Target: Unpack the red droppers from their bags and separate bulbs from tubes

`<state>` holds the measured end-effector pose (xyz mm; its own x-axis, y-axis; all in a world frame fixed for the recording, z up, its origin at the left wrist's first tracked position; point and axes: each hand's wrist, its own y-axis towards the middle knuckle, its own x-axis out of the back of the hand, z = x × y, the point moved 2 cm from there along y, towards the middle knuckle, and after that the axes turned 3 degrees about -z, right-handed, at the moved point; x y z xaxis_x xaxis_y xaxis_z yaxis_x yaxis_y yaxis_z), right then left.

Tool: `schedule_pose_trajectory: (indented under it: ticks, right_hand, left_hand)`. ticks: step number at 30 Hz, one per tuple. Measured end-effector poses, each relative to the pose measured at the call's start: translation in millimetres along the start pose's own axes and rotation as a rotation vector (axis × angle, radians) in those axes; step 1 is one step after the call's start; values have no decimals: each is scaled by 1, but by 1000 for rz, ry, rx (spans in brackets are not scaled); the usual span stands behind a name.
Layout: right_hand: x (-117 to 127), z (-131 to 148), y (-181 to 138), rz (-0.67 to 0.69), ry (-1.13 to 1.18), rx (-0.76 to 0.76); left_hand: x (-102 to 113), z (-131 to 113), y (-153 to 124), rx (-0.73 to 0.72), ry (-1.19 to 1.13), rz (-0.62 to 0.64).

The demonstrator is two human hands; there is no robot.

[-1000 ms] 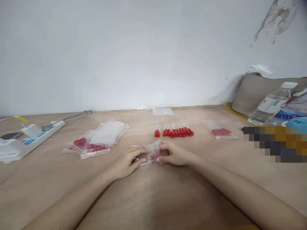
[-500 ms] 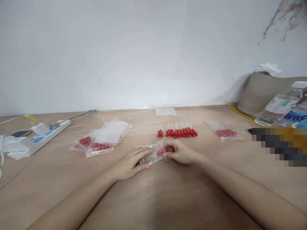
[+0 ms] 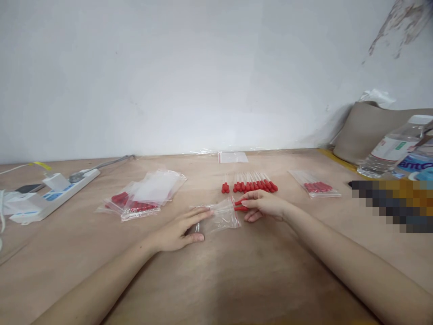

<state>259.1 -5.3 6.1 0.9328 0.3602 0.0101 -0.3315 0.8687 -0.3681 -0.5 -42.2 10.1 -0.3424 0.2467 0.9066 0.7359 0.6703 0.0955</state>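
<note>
A small clear zip bag point(image 3: 221, 216) with a red seal lies on the brown table point(image 3: 237, 280). My left hand point(image 3: 179, 231) rests on its closed end, fingers flat, pinning it down. My right hand point(image 3: 264, 205) pinches red-bulbed droppers point(image 3: 241, 205) at the bag's mouth, their tips inside the bag. Just behind lies a row of several loose red-bulbed droppers point(image 3: 252, 185), with a pair of them point(image 3: 225, 188) set apart on its left.
A pile of filled and empty zip bags point(image 3: 142, 196) lies to the left, one filled bag point(image 3: 316, 187) to the right, a stack of empty bags point(image 3: 232, 157) by the wall. A power strip point(image 3: 50, 196) sits far left; a water bottle point(image 3: 389, 151) and a beige bag point(image 3: 372, 128) far right.
My right hand has moved right and away from the bag's mouth, drawing the red dropper bulbs out past the seal. My left hand stays on the bag.
</note>
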Motion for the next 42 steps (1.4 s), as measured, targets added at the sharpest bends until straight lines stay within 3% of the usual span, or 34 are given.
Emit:
schedule_pose_trajectory:
  ticks: [4,7,10,13,15,18,20,22,25,29,31,36,39,42]
  right_hand:
    - [7,-3,1,4,177,-27]
    - [5,-4,3,-15,199,-13]
    - [10,4,0,-19,192,18]
    - [32,19,-8,-35,132,114]
    - [53,32,-16,-97,72,195]
    - [76,49,-24,-235,44,378]
    - [78,57,-23,-349,16,567]
    - [67,61,-15,-445,-79,728]
    - [38,56,8,-541,-403,838]
    - [6,41,40,-455,-927,839]
    - [-1,36,49,-414,-1145,811]
    - [-5,34,47,-390,-1464,799]
    - [1,37,29,-450,-1472,822]
    - [24,32,8,-549,-1397,810]
  left_hand:
    - [14,-3,-3,60,-6,53]
    - [15,-10,2,96,13,-109]
    - [5,-16,11,-3,20,-224]
    - [-10,-18,17,-113,42,-44]
    - [-15,-18,18,-112,80,65]
    - [-16,-20,14,-61,117,120]
    - [-14,-25,11,-8,139,126]
    - [-12,-31,9,54,177,118]
    - [-8,-39,7,112,236,51]
    - [0,-27,9,259,303,-322]
    - [2,-12,9,355,229,-451]
    - [-2,24,8,542,-66,-455]
    - [-5,32,6,584,-165,-439]
    - [-8,28,7,563,-206,-379]
